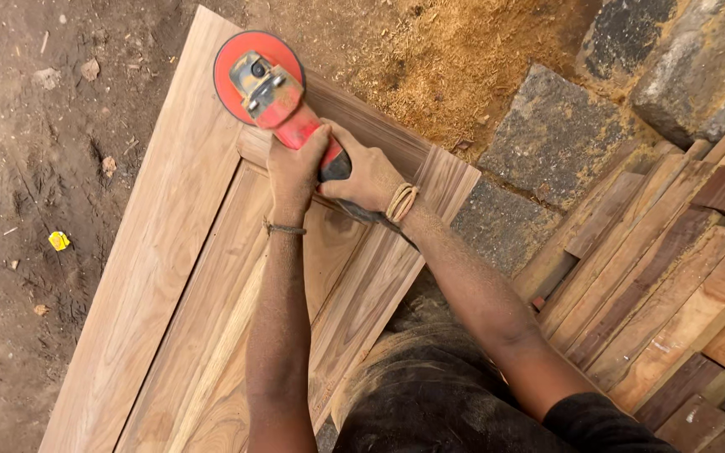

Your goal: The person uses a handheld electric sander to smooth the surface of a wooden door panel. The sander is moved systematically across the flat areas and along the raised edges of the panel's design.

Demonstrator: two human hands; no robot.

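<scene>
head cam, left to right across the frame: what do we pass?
Bare dirt ground → small yellow scrap → wooden door panel → red disc sander gripped by left hand and right hand → grey stone blocks → stacked wood planks.

Bare dirt ground (35, 168) at left; heaped sawdust (455, 59) above. Rough grey stone blocks (555, 134) at right; stacked wooden planks (673, 285) beside them.

Door panel (169, 277) cut off below; sander (274, 92) grip hidden under fingers (299, 155).
</scene>
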